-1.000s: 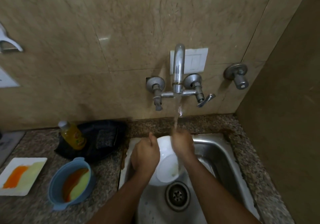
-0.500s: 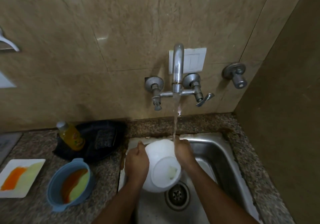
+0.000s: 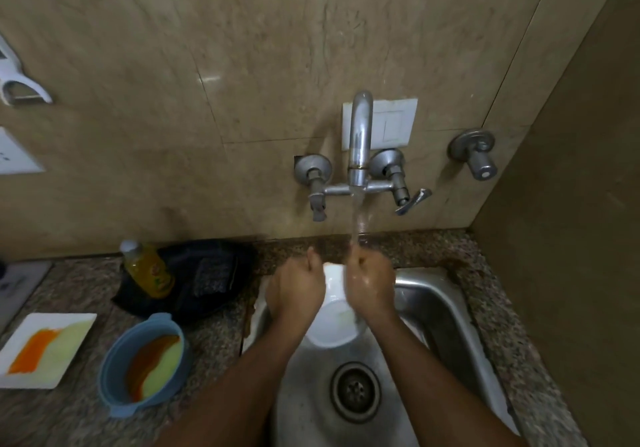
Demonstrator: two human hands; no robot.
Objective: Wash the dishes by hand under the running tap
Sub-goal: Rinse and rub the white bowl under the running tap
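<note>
- Two hands hold a white bowl [image 3: 334, 325] over the steel sink [image 3: 436, 308], near its far edge, with the bowl's base turned toward the camera.
- Left hand [image 3: 296, 290] grips the bowl's left side, fingers curled round the rim and thumb raised at the far side.
- Right hand [image 3: 370, 285] grips the right side, fingers curled over the bowl; its back is wet.
- Water runs from the wall tap [image 3: 360, 141] and lands on the right hand's knuckles at the bowl's far rim.
- The drain [image 3: 355, 391] lies in the sink floor, nearer than the bowl.
- On the granite counter [image 3: 214, 342] to the left stand a blue bowl [image 3: 145, 363] and a white square plate [image 3: 45, 349], both smeared orange and pale green.
- Farther back a yellow bottle [image 3: 149, 270] rests on a dark cloth [image 3: 207, 273].
</note>
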